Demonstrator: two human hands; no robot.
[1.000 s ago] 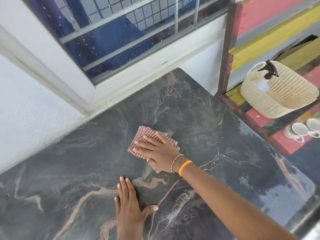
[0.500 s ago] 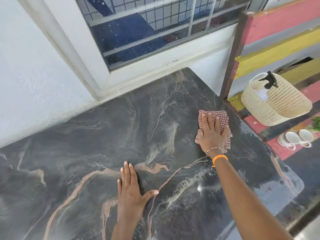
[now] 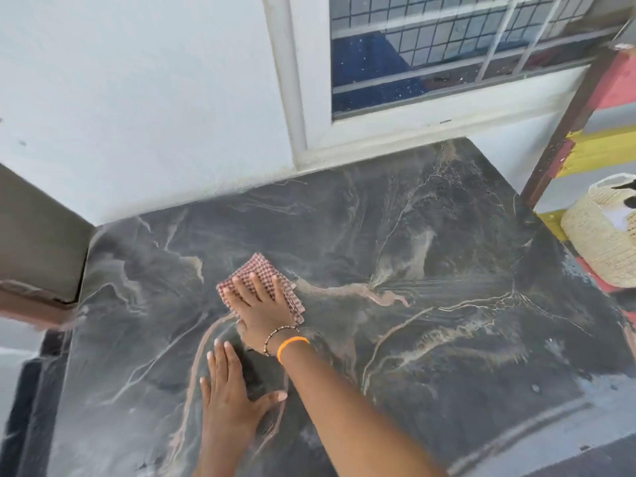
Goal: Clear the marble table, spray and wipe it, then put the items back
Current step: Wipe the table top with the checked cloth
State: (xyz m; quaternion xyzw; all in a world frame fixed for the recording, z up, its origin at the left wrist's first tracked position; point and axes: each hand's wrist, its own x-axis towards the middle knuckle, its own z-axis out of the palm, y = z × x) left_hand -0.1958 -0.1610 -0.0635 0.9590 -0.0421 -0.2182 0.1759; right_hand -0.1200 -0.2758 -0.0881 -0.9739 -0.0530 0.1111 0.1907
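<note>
So the right hand (image 3: 263,309) is flat on top of a folded red-and-white checked cloth (image 3: 261,282), fingers spread out and pressing it down onto the marble table (image 3: 447,339). It's not pinching or gripping the cloth at all, just the palm and fingers laid over it. The cloth sits around the middle of the table, a bit toward the left edge, with its far corner poking out past the fingertips. There's an orange band (image 3: 292,346) and a beaded bracelet (image 3: 278,333) on that wrist.

The left hand (image 3: 229,397) is planted palm-down on the bare marble closer to the near edge, just beside the right wrist. Its fingers are held together pointing away from the person, thumb stuck out to the right. It's not holding anything.

The tabletop is dark grey with tan and pinkish veins, and it has a wet sheen with streaky wipe marks toward the right side and near right corner. The far edge butts up against a white wall (image 3: 137,98) and a window (image 3: 447,53) with a grille. Off the right edge there's a painted wooden shelf (image 3: 585,132) with a woven basket (image 3: 599,235) on it, only partly in frame.
</note>
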